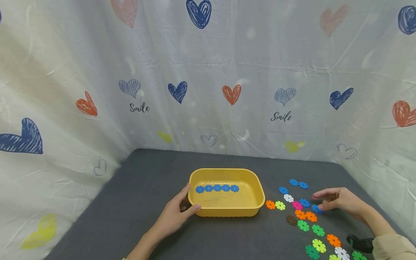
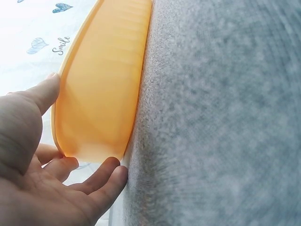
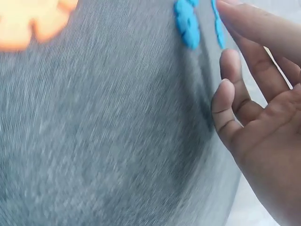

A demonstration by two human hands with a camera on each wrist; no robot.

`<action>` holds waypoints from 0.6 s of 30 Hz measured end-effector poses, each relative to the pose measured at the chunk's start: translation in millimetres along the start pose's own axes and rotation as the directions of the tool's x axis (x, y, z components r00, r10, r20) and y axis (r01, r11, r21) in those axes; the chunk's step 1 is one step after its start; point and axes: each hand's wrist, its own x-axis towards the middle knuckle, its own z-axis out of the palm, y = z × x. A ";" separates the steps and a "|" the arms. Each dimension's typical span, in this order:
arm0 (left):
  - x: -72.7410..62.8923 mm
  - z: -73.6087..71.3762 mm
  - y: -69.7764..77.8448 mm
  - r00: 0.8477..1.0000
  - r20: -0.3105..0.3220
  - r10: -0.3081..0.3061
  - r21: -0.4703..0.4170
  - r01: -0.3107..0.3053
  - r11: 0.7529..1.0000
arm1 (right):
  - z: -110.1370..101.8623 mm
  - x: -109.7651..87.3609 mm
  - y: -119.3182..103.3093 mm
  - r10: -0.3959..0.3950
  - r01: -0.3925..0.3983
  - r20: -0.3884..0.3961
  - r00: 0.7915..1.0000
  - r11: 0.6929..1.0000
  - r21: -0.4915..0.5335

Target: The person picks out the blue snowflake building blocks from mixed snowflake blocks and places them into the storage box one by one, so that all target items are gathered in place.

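Note:
My left hand holds the near left corner of a yellow plastic tray, thumb on the rim side and fingers along the outer wall. Inside the tray lie several blue notched discs in a straight row. Off to the right, my right hand hovers low over the table, fingers loosely extended. Its thumb tip overlaps a blue notched disc in the head view. From the right wrist, a blue disc shows flat on the cloth near the spread fingertips.
Loose notched discs spread right of the tray, among them an orange disc, a white disc, a pink disc, a brown disc and green disc. A heart-printed curtain hangs behind the dark grey table.

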 end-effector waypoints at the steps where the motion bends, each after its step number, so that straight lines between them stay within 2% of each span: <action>1: 0.0 0.0 0.0 1.000 -0.001 0.000 0.001 0.000 1.000 | -0.7 -0.6 2.7 0.015 -0.015 0.002 1.000 1.000 -0.001; 5: -0.5 0.0 0.4 1.000 0.001 -0.002 -0.002 0.002 1.000 | -0.9 -3.4 10.8 0.062 -0.062 0.011 0.998 0.998 0.002; 11: -0.2 0.3 1.2 1.000 0.005 -0.004 -0.001 0.004 1.000 | 2.6 -4.8 13.7 0.070 -0.070 0.016 0.997 0.997 0.025; 18: -0.2 0.1 2.6 1.000 0.001 -0.011 0.010 0.011 1.000 | 3.7 -1.9 13.2 0.100 -0.100 0.001 0.995 0.995 0.000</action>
